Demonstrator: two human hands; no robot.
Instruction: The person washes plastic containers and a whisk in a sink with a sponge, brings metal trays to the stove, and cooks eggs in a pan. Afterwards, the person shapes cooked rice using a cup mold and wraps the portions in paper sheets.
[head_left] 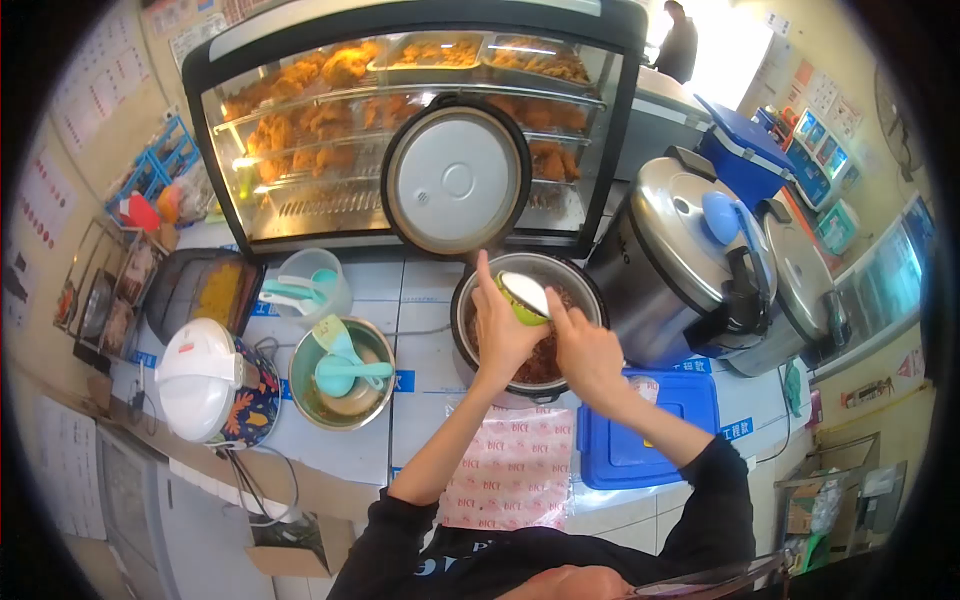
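Observation:
Over the round pot [462,328] of dark brown food, my left hand [505,338] is closed around a small green-and-white bowl [528,294], which is tilted. Its index finger sticks up past the rim. My right hand [592,358] meets the bowl from the right, a finger against its white part; the other fingers are bent and partly hidden. Brown food [541,362] shows in the pot below both hands. Behind them the pot's round lid [458,190] stands raised. Nearest me, a pink printed plastic sheet [518,460] lies on the counter.
A glass display case [330,150] of fried food stands behind. On the right are a large steel cooker [660,270] and a blue plastic lid [650,440]. To the left stand a steel bowl [383,415] with turquoise utensils, a clear jug [335,270] and a white-topped cooker [200,375].

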